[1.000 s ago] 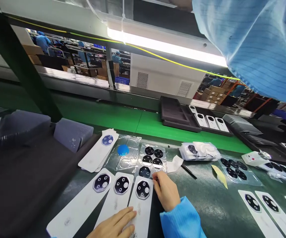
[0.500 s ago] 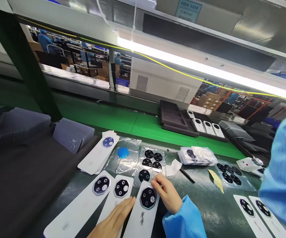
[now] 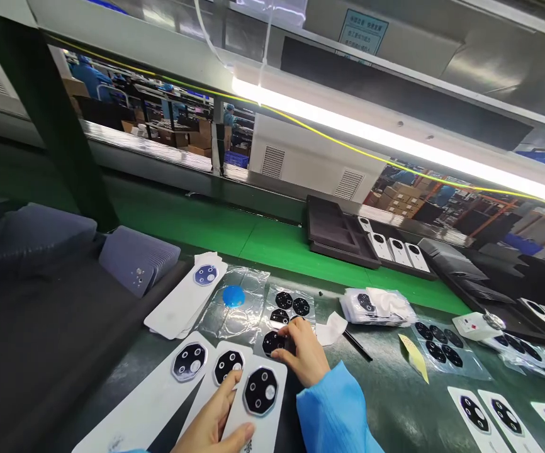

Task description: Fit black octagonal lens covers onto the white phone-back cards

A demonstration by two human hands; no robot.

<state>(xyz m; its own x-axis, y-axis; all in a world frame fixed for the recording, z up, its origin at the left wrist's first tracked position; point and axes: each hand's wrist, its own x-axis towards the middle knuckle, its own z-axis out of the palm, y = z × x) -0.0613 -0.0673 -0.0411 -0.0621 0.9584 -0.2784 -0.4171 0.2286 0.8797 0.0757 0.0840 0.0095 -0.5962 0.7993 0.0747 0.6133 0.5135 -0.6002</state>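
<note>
My left hand [image 3: 218, 418] grips a white phone back panel [image 3: 248, 425] at its left edge, thumb on top. The panel has a black octagonal camera plate with ring-shaped openings. To its left lie two more such panels, one white panel [image 3: 133, 402] at the far left and another [image 3: 206, 387] partly under my left hand. My right hand [image 3: 303, 352] is at a clear plastic sheet [image 3: 310, 327] carrying black discs, its thumb and forefinger closed at the right edge of the nearest black disc [image 3: 272, 343]. Its other fingers are curled.
Behind lie stacked white panels [image 3: 173, 314] and a clear bag [image 3: 213, 314] with a blue round piece [image 3: 233, 296]. A black pen [image 3: 357, 346], a yellow paper slip [image 3: 413, 358] and a wrapped bundle [image 3: 376, 307] lie to the right. Black trays [image 3: 331, 229] stand on the green surface.
My left hand now grips the printed panel, which has moved left and nearer to me. My right hand has left the panel's top edge for the discs on the plastic sheet.
</note>
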